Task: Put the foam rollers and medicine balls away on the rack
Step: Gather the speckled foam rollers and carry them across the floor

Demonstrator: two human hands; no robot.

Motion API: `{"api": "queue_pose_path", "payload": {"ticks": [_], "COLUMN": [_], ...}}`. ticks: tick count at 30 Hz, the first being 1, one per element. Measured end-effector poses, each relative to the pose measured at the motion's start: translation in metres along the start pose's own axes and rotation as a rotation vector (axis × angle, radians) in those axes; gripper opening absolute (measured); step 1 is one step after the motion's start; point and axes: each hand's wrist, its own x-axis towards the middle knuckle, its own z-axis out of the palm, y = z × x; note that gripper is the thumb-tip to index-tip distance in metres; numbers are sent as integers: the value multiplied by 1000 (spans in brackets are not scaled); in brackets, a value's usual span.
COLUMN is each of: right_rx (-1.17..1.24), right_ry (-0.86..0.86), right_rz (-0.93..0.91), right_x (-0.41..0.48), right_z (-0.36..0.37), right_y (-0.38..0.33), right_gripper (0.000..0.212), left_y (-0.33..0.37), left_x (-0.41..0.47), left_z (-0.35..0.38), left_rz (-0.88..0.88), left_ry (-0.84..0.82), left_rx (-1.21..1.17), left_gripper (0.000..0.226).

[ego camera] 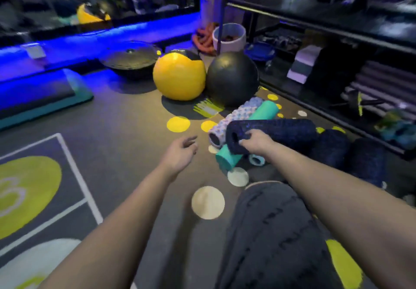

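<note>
Right hand (254, 141) curls round one end of the dark foam roller (283, 131). It crosses over a teal roller (262, 111) and a bumpy pale roller (236, 115) on the floor beside the rack (337, 18). Left hand (180, 153) hangs loose, holding nothing. Behind the rollers, the yellow ball (179, 75) touches the black ball (231, 77). A green floor circle (29, 189) shows a white number, maybe 3.

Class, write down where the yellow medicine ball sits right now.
In the head view the yellow medicine ball sits on the floor, upper centre, beside the black medicine ball on its right, left of the rack.
</note>
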Motion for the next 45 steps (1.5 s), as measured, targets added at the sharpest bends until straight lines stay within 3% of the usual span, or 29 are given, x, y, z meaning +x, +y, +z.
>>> {"api": "queue_pose_path", "payload": {"ticks": [5, 9, 15, 19, 22, 25, 28, 32, 36, 40, 42, 45], "right_rx": [-312, -413, -509, -499, -460, -391, -316, -149, -137, -55, -74, -151], "right_ry": [-171, -183, -373, -555, -682, -810, -899, -881, -953, -980, -938, -853], "right_rz": [-296, -518, -818, -937, -1058, -1138, -1119, -1045, -993, -922, -866, -723], "right_x": [-32, -90, -203, -274, -332, -372, -385, -369, -353, -365, -373, -372], "right_z": [10, 65, 230, 367, 461, 537, 599, 653, 694, 720, 717, 686], "right_y": [-154, -269, -411, -471, -495, -510, -528, -545, -570, -561, -545, -532], "right_gripper": [58, 54, 48, 52, 50, 41, 49, 58, 80, 84, 90, 101], "left_y": [-37, -74, -179, -283, -354, -412, -437, -484, -504, -506, -501, -481], "left_x": [-50, -103, -228, -334, -395, -423, -427, -418, -402, -380, -372, -370], "left_z": [-117, -208, -354, -424, -451, -471, -487, -518, -547, -551, -538, -506], "left_rz": [-59, -66, -191, -390, -533, -639, -744, -829, -777, -702, -690, -664], "left_ry": [261, 522, 1001, 1292, 1415, 1493, 1563, 1581, 1517, 1389, 1468, 1555], "left_rx": [-234, -412, -475, -409, -364, -455, -531, -615, -795, -973, -1082, -1122], "left_gripper": [30, 25, 20, 17, 11, 25, 27, 51, 65, 93, 103, 93]}}
